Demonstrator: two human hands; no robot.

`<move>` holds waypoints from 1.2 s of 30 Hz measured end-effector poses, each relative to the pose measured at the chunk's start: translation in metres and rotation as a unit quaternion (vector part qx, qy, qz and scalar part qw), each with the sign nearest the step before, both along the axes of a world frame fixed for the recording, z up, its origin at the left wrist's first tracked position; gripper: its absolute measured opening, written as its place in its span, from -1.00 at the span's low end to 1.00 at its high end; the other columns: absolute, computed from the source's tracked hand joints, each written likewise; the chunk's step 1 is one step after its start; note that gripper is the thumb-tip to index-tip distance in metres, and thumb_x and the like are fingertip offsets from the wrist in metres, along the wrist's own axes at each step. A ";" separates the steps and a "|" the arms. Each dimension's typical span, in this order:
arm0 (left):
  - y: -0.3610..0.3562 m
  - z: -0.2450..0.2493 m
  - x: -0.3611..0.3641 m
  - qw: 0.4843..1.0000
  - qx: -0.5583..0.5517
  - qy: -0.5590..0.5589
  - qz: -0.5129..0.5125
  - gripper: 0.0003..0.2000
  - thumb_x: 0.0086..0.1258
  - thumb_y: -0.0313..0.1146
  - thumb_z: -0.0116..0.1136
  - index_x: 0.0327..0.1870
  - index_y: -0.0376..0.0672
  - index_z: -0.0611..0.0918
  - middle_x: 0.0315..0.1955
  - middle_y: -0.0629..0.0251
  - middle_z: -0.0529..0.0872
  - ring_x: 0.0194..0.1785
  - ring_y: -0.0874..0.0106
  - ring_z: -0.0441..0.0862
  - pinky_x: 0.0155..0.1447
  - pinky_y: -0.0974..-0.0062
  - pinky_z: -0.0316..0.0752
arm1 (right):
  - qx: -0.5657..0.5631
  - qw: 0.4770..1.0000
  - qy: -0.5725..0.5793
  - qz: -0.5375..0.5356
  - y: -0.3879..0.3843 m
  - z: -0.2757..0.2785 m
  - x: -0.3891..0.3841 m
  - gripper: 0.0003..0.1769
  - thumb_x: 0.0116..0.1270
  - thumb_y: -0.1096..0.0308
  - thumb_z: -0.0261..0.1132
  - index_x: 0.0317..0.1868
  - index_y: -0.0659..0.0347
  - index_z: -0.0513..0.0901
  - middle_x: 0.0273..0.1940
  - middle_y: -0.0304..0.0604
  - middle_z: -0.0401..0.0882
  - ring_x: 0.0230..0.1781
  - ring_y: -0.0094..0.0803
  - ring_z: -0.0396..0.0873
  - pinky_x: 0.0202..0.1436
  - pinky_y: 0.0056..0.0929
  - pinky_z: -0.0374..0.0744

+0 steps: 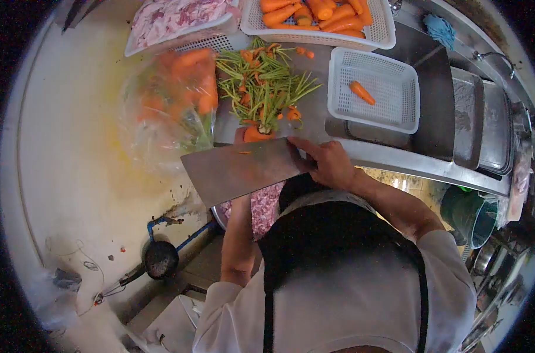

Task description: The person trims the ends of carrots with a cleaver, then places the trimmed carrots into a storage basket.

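My right hand [329,162] is closed on a wide cleaver [238,170], its forefinger laid along the blade's near end. Behind the blade, my left hand [240,136] is mostly hidden. A finger of it shows against a carrot [258,135], whose stem end sits by the blade's upper edge. A small orange scrap [244,153] clings to the blade. Just beyond lies a heap of green carrot tops [261,82] with orange trimmings. To the left is a clear plastic bag [161,117] of carrots.
A white basket [417,94] holding one carrot [362,93] sits at the sink's edge. Farther back are a basket of carrots [388,38] and a basket [223,41] of sliced meat. Below my left forearm is a bowl of minced meat [264,209]. A green bin [470,217] stands lower right.
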State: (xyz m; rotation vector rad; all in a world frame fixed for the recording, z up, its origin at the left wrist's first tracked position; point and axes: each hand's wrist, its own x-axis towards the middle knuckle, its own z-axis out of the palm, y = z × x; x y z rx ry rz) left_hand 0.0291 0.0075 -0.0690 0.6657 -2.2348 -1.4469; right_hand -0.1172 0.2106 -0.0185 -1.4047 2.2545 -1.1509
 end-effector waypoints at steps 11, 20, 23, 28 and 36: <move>0.004 0.011 0.020 0.995 0.079 -0.064 0.021 -0.37 -0.11 -0.37 0.48 0.10 -0.24 0.52 -0.09 0.19 0.64 0.00 0.36 0.56 0.11 0.37 0.47 | 0.002 0.999 0.022 0.037 -0.010 0.005 -0.008 -0.47 0.16 0.30 0.37 0.18 0.11 0.55 -0.58 0.00 0.59 -0.59 -0.01 0.59 -0.47 -0.10 0.54; -0.016 0.016 0.017 0.982 0.148 -0.109 0.033 -0.37 -0.14 -0.39 0.47 0.08 -0.27 0.52 -0.11 0.21 0.64 -0.06 0.37 0.58 0.08 0.38 0.48 | 0.042 0.998 0.020 0.032 -0.037 -0.025 -0.006 -0.53 0.23 0.28 0.30 0.18 0.10 0.53 -0.45 0.08 0.64 -0.45 0.07 0.63 -0.34 0.01 0.57; -0.018 0.018 0.024 0.977 0.172 -0.121 0.035 -0.37 -0.15 -0.40 0.46 0.07 -0.27 0.52 -0.12 0.22 0.64 -0.08 0.38 0.58 0.07 0.38 0.48 | 0.087 0.995 0.004 0.043 -0.036 -0.037 -0.018 -0.56 0.22 0.30 0.28 0.14 0.12 0.56 -0.34 0.11 0.67 -0.30 0.06 0.65 -0.20 0.01 0.57; -0.014 0.101 -0.007 0.994 0.067 -0.064 -0.065 -0.37 -0.12 -0.40 0.51 0.08 -0.25 0.51 -0.13 0.23 0.63 -0.03 0.41 0.57 0.11 0.42 0.46 | 0.223 0.974 -0.012 0.028 -0.025 -0.068 -0.063 -0.64 0.22 0.36 0.23 0.04 0.20 0.62 -0.16 0.17 0.66 -0.11 0.04 0.64 -0.04 -0.04 0.56; -0.022 0.076 -0.014 0.999 0.014 -0.012 -0.026 -0.35 -0.11 -0.40 0.52 0.09 -0.24 0.48 -0.09 0.25 0.61 -0.05 0.40 0.58 0.09 0.46 0.46 | 0.070 0.978 -0.177 -0.090 -0.028 -0.024 -0.025 -0.59 0.24 0.43 0.23 0.13 0.20 0.59 -0.24 0.20 0.65 -0.27 0.04 0.65 -0.12 -0.15 0.58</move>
